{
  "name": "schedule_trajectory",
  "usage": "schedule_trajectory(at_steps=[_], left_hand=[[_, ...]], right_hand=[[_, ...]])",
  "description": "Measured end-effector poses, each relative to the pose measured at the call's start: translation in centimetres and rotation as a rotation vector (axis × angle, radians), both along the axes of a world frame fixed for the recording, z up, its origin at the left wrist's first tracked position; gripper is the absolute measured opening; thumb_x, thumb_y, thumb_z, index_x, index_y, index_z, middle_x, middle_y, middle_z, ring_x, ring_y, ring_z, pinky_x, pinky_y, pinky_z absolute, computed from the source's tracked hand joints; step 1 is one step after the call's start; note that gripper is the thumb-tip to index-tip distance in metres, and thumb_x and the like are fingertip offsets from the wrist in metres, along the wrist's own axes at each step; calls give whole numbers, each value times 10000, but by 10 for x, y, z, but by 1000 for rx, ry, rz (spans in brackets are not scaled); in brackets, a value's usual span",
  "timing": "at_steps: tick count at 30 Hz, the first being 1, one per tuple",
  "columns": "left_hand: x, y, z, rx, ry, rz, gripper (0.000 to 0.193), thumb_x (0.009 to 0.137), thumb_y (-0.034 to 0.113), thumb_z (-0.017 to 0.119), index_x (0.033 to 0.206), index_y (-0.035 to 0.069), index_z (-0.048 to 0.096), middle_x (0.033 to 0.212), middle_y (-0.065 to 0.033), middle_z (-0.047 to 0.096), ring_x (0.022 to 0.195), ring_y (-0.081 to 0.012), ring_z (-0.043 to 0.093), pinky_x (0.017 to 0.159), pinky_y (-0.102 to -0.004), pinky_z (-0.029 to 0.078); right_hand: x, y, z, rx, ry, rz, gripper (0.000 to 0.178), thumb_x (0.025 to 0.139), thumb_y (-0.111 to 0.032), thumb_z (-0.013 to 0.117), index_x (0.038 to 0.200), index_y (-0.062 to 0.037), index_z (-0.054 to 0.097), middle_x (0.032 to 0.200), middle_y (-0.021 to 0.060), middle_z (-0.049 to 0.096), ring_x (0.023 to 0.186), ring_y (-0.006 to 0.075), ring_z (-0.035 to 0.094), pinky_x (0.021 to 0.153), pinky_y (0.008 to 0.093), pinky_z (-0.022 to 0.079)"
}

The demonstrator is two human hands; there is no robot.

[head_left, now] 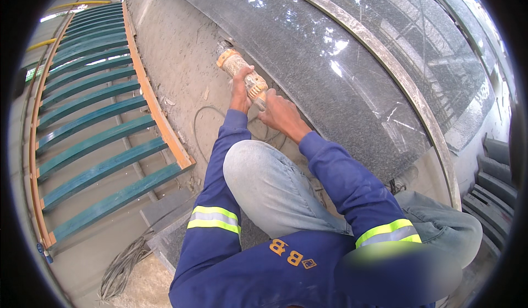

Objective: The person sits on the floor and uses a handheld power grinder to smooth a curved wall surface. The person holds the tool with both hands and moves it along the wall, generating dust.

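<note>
A dusty yellow-orange angle grinder [235, 64] points away from me, its front end close to the left edge of a dark polished stone slab [330, 82]. Whether its disc touches that edge I cannot tell. My left hand [241, 90] is wrapped round the middle of the tool's body. Behind it, my right hand [279, 112] grips the rear end. A cable [196, 126] loops over the dusty ground just below the tool.
More dark slabs [407, 33] lean to the right, behind a pale slab edge [379, 47]. To the left stands a rack [102, 91] with green slats and orange rails. Coiled cable [122, 269] lies at lower left; grey curved pieces [492, 190] sit at far right.
</note>
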State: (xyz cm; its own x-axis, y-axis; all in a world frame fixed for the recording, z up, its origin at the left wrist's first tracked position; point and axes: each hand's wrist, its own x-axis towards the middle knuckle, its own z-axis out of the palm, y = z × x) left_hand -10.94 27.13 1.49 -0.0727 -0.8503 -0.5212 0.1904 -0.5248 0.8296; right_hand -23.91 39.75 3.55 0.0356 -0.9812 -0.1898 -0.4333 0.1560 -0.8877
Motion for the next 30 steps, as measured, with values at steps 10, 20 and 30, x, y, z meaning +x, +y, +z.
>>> schedule_trajectory(at_steps=[10, 20, 30], left_hand=[[0, -8, -2, -14, -34, 28, 306, 823, 191, 712, 1029, 46, 538, 826, -82, 591, 666, -240, 658, 608, -403, 600], [0, 2, -1, 5, -16, 16, 306, 831, 179, 705, 1043, 49, 528, 825, -80, 587, 659, -241, 658, 611, -411, 603], [-5, -4, 3, -6, -26, 93, 289, 793, 130, 729, 1003, 20, 564, 811, -81, 592, 640, -234, 656, 567, -406, 592]], right_hand=[[1, -8, -3, -30, 6, 5, 396, 766, -162, 742, 1007, 77, 538, 919, 311, 704, 894, 447, 717, 769, 489, 578], [1, 3, -1, 15, -24, -6, 418, 800, -214, 717, 1026, 73, 515, 914, 333, 694, 894, 474, 704, 786, 524, 557], [2, -5, -6, -37, 1, -17, 356, 768, -134, 708, 1001, 62, 523, 906, 310, 703, 875, 457, 714, 755, 501, 576]])
